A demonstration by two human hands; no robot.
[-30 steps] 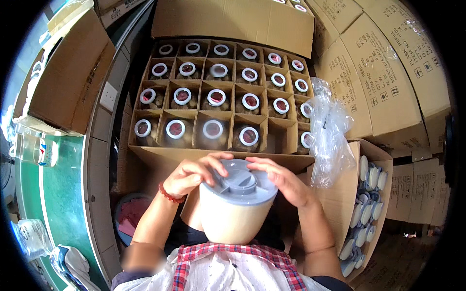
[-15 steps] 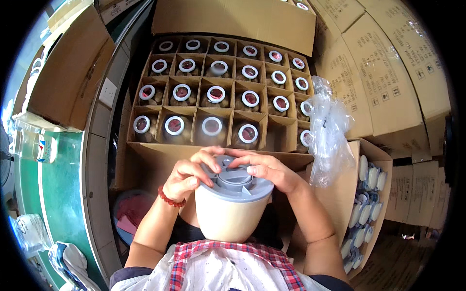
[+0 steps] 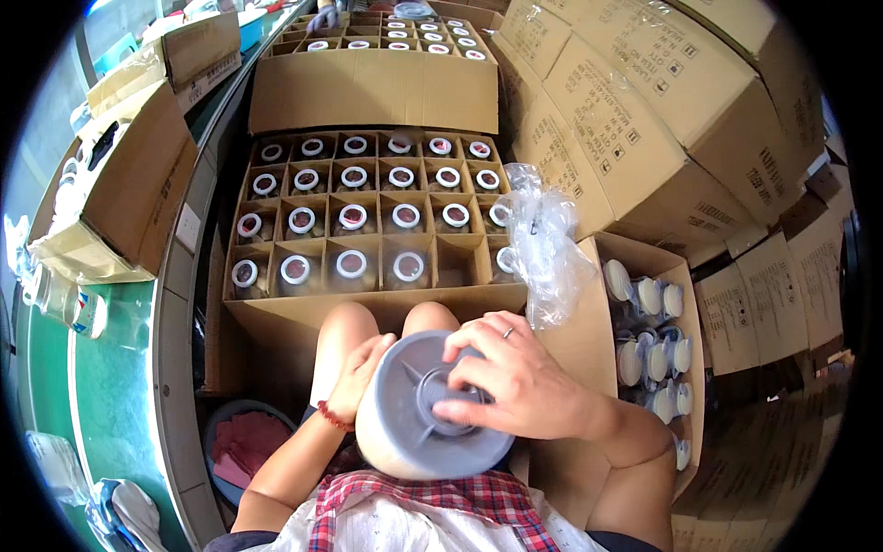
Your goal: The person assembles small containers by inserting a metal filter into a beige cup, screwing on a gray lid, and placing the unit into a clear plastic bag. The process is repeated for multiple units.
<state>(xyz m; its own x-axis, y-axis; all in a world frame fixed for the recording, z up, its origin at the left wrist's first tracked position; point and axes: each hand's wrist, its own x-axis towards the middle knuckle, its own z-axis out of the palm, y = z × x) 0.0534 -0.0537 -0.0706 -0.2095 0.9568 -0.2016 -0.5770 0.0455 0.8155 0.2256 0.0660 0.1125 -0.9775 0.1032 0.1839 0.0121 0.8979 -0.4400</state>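
Above the worker's lap, a cream tub (image 3: 375, 446) with a gray lid (image 3: 451, 449) is tilting, its top facing up and toward the worker's right, in front of a divided carton (image 3: 377, 317) of jars (image 3: 351, 264). The left hand (image 3: 361, 379) is cupping the tub's side, fingers curved and closed against it near the rim. The right hand (image 3: 524, 391) is reaching over the lid, fingers half curled and spread around its raised center; whether they are pinching it or only touching cannot be told. Work at the lid appears to be the step in hand, and the next move seems to be calling for a steady left hold. The lid's center is sitting directly beneath the right fingertips.
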